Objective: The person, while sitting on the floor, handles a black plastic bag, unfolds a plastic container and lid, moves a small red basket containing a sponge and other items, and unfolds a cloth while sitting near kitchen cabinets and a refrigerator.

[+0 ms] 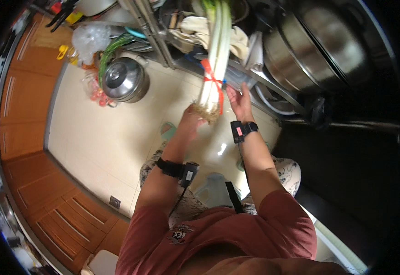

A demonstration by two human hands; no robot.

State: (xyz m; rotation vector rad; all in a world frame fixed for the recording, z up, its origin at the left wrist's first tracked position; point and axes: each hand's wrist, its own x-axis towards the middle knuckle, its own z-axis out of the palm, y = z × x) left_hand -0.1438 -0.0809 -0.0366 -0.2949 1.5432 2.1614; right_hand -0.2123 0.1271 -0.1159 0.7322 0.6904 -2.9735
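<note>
A bundle of long green onions (217,55) with white stems lies on the metal shelf unit, its root end jutting out towards me over the floor. Red tape and a tie go around the stems near the roots. My left hand (190,120) is at the root end, blurred and partly behind the roots; whether its fingers grip them is unclear. My right hand (240,101) is just right of the stems, palm up with fingers apart, holding nothing. A beige cloth (239,43) lies behind and beside the stems on the shelf.
A lidded steel pot (124,80) stands on the tiled floor, with green beans (112,51) and a clear bag of red produce (100,96) beside it. A large steel steamer pot (309,51) sits on the shelf at right. Wooden cabinets (24,113) line the left side.
</note>
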